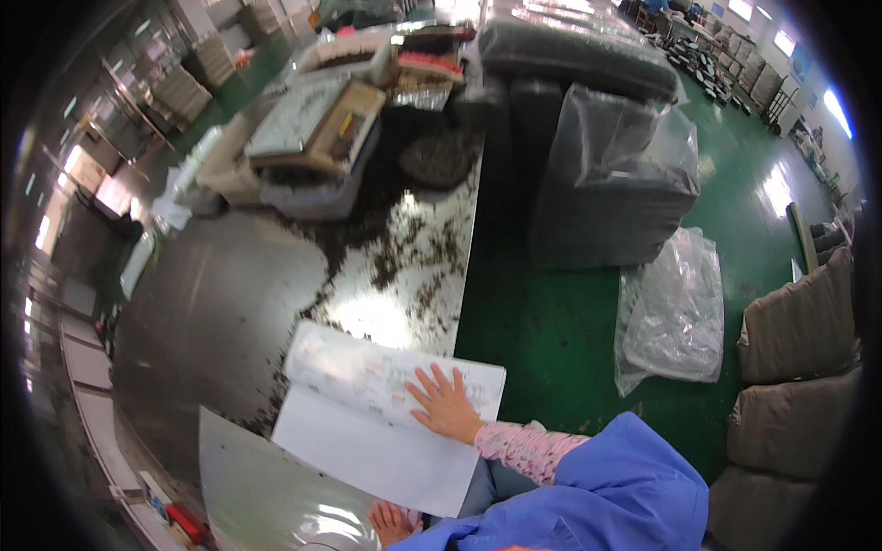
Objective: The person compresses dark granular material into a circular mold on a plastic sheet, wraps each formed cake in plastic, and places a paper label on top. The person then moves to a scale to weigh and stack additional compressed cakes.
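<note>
A booklet of white paper (375, 448) lies open on the metal table, its lower page blank and its upper pages curled over in a roll. Printed pictures and writing show on the curled page (344, 368). My right hand (448, 410), in a pink floral sleeve, lies flat on that curled part with fingers spread. Below the booklet, at the table's near edge, my left hand (391, 523) rests beside a shiny translucent sheet (289, 475). Its fingers are partly hidden in shadow, and nothing shows in its grasp.
Dark loose bits (386, 255) are strewn over the metal table (213, 289). Boxes and a plastic tub (310, 196) stand at its far end. Right of the table, bagged dark bundles (606, 213) and a clear plastic bag (675, 324) lie on the green floor. Wrapped sacks (799, 324) line the right.
</note>
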